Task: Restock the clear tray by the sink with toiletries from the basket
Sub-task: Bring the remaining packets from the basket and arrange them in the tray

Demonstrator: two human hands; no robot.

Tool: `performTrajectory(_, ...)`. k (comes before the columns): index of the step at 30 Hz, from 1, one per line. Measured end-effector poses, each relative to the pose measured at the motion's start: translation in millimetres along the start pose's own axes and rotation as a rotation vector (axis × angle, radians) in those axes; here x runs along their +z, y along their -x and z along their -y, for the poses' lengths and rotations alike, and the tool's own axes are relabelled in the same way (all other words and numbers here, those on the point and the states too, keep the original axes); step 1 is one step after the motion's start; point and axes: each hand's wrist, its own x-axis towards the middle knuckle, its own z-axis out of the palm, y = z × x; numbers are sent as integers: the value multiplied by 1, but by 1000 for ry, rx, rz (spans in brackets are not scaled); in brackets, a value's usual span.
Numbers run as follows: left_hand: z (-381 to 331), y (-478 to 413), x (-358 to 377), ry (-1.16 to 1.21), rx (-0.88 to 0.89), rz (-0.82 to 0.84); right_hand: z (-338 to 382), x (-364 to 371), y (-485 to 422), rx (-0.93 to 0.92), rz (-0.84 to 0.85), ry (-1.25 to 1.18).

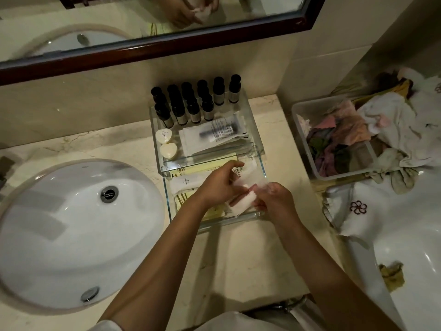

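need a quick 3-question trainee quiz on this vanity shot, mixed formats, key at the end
1. True or false: the small dark-capped bottles stand at the mirror end of the clear glass tray.
2. The two white heart-shaped soaps lie: A) in the white oval sink; B) in the tray, on its left side, in front of the bottles; C) in the clear plastic tub of cloths.
3. What do the left hand and right hand hold?
Key: 1 true; 2 B; 3 white wrapped packets, held over the tray's front section.
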Motion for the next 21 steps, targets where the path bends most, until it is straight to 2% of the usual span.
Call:
performTrajectory(3,9,2,0,-254,-5,20,-10,-5,-4,155,-77,-166)
performTrajectory(4,10,3,1,-298,1,-8,-12,-4,-4,161,-102,-131)
performTrajectory(8,13,1,11,-520,51,-117,-14,3,-3,-28,-258,465)
performTrajectory(12,9,-1,24,-906,179,-98,-9,5,-1,-139,-271,823)
performTrajectory(16,9,-2,25,-1034,179,-35,-7,6,0,-131,-267,947)
performTrajectory(21,8,5,27,-1059,115,-68,-15,3,2,-186,-275,1000)
